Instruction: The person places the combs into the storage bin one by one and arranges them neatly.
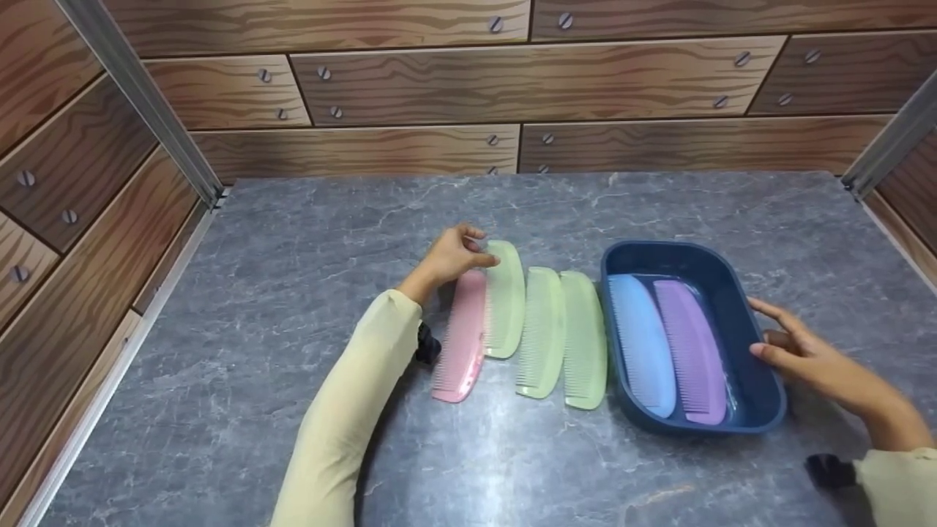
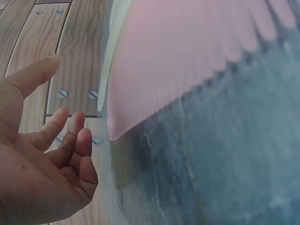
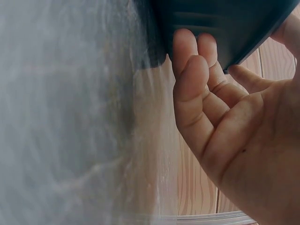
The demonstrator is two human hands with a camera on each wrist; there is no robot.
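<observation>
My left hand (image 1: 454,255) is over the upper end of a light green comb (image 1: 505,300), its thumb overlapping the comb in the head view. In the left wrist view, its fingers are loosely bent with nothing between them. A pink comb (image 1: 463,337) lies just below that hand, beside the green one. At the right, my right hand (image 1: 812,359) holds the side of a dark blue plastic tray (image 1: 754,388). Its thumb is at the rim and its bent fingers (image 3: 185,47) touch the outer wall. Inside the tray lie a blue comb (image 1: 644,344) and a purple comb (image 1: 692,351).
Two more light green combs, a left one (image 1: 542,333) and a right one (image 1: 585,340), lie between the first green comb and the tray. Everything rests on a grey marbled tabletop (image 1: 241,366). Wood-patterned panels (image 1: 439,84) stand at the back and sides.
</observation>
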